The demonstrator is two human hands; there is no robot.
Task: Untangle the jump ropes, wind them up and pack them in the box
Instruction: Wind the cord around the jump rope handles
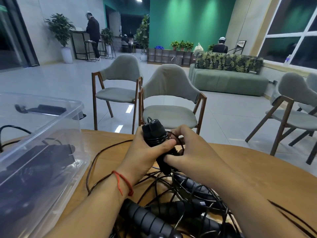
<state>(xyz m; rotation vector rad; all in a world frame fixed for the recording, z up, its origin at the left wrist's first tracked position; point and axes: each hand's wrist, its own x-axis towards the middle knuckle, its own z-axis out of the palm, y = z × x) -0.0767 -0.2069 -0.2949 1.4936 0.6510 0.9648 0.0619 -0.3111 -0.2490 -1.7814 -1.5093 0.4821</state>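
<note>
Above wooden table: left hand, right hand grip cord-wound black handles.

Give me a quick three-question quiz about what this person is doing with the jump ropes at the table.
1. True or false: the clear plastic box already holds black jump ropes.
2. What does the left hand grip? A) paired black handles B) a plant pot C) a chair leg
3. Fill in: the tangled ropes lie on the wooden ____.
Key: 1 true; 2 A; 3 table.
</note>
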